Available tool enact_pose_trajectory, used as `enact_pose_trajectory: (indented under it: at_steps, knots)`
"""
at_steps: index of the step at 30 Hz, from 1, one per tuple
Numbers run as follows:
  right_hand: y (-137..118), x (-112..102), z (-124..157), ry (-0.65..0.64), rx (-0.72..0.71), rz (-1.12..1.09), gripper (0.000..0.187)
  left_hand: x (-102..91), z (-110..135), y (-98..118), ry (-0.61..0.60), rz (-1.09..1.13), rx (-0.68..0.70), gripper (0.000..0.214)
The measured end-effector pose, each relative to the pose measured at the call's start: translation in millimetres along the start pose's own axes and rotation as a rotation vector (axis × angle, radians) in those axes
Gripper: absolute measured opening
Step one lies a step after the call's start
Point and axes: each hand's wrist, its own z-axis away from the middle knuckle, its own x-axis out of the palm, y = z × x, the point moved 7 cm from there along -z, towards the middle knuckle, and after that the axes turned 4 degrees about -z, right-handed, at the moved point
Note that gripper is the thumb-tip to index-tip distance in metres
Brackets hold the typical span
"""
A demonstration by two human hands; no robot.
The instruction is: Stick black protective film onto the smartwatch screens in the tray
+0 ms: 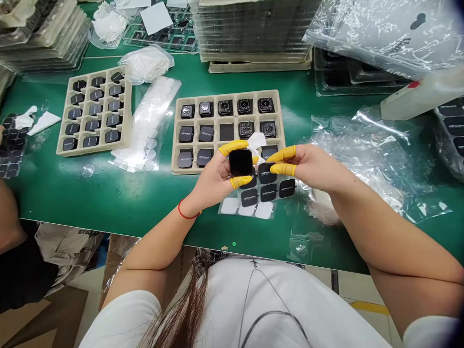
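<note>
The left hand (pixel 216 175) holds the black watch (pixel 241 162) by its 12 and 6 o'clock edges; at the watch's 4 o'clock, the right hand (pixel 312 166) pinches a black film (pixel 267 175). The watch is probably light, stiff and slick-faced, best gripped by its edges; the film, likely thin and flexible, by a corner.

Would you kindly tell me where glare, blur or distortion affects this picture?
Head view: bright glare streaks the crumpled clear plastic at right and whitens the clear strip; the pale bottle near the right edge looks soft and stretched; the upper right corner darkens; the black-screened watch in the left hand looks fairly sharp.
</note>
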Motion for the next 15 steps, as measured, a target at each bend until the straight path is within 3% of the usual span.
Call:
enact_pose_trajectory:
  at_steps: [3, 8, 11, 15]
  knots:
    - [-8, -10, 4, 0.139, -0.042, 0.007, 0.030, -1.9, -1, -1, 0.013, 0.048, -0.054, 0.062]
    - [-43, -12, 19, 0.285, -0.435, 0.076, 0.012, -7.6, -4, -16, 0.089, 0.029, -0.171, 0.059]
    - [-38, -5, 19, 0.286, -0.335, -0.097, 0.013, -2.0, -3, -20, 0.084, -0.076, -0.143, 0.055]
    - [-27, 22, 12, 0.128, -0.160, -0.256, 0.018, 13.0, 3, -19, 0.027, -0.233, -0.064, 0.052]
